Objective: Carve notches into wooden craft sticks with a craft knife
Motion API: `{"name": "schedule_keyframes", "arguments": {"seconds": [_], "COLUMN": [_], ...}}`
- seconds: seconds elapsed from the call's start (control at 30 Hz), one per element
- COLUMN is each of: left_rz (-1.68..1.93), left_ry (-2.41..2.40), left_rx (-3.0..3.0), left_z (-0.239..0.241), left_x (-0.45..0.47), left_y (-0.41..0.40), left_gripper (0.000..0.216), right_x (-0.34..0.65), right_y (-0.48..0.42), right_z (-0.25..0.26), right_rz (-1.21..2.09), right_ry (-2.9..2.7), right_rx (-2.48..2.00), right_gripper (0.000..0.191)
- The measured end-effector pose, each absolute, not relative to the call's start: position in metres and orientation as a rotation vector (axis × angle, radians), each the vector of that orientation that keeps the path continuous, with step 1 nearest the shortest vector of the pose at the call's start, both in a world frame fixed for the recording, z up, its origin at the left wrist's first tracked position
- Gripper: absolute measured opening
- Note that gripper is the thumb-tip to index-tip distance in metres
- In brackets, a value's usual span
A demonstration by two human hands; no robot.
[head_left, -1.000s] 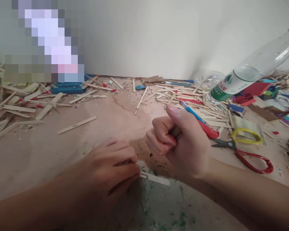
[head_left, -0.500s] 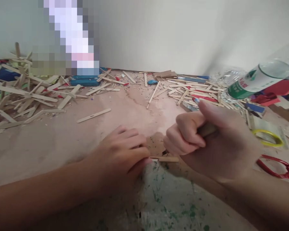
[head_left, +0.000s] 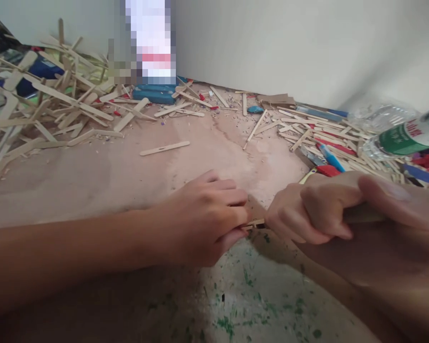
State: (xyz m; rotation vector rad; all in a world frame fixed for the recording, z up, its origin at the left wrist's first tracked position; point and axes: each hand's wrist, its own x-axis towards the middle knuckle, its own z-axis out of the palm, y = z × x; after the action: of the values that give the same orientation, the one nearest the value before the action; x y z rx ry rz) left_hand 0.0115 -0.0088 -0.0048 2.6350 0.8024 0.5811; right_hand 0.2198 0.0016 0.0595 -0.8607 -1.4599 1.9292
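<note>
My left hand (head_left: 207,216) presses down with bent fingers on a thin wooden craft stick (head_left: 254,223) that lies on the brown work surface (head_left: 93,181). Only a short piece of the stick shows between my two hands. My right hand (head_left: 329,214) is a closed fist around a pale tool handle (head_left: 361,215), thumb laid along its top. The tool's tip meets the stick right beside my left fingertips; the tip itself is mostly hidden.
Heaps of wooden sticks (head_left: 46,109) lie at the left and back right. A single stick (head_left: 164,148) lies apart. A tilted plastic bottle (head_left: 403,138) with a green label, a blue pen (head_left: 331,158) and blue blocks (head_left: 153,94) sit near the white wall (head_left: 271,43).
The view has swung left and down. My right fist has dropped lower and now meets the stick at my left fingertips. Less of the stick shows. The scissors have left the view.
</note>
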Motion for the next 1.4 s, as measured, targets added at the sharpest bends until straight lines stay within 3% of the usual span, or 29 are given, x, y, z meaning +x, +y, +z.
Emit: {"name": "schedule_keyframes", "arguments": {"seconds": [0.3, 0.7, 0.9, 1.13, 1.4], "left_rz": [0.530, 0.642, 0.707, 0.675, 0.650], "left_ry": [0.783, 0.704, 0.663, 0.658, 0.662], "left_rx": [2.662, 2.672, 2.683, 2.656, 2.658], "left_z": [-0.006, -0.011, -0.013, -0.014, -0.015], "left_x": [0.012, 0.011, 0.009, 0.010, 0.009], "left_y": [-0.008, -0.006, -0.006, -0.005, -0.005], "left_gripper": [0.017, 0.008, 0.009, 0.011, 0.013], "right_x": [0.224, 0.227, 0.240, 0.235, 0.238], "right_y": [-0.001, 0.000, 0.007, -0.011, -0.003], "right_z": [0.049, 0.057, 0.057, 0.044, 0.050], "right_rz": [1.922, 1.925, 1.963, 1.722, 1.804], "right_ry": [-1.360, -1.763, -1.796, -1.729, -1.884], "right_rx": [-0.836, -0.897, -0.837, -0.693, -0.717], "right_gripper": [0.072, 0.071, 0.066, 0.060, 0.061]}}
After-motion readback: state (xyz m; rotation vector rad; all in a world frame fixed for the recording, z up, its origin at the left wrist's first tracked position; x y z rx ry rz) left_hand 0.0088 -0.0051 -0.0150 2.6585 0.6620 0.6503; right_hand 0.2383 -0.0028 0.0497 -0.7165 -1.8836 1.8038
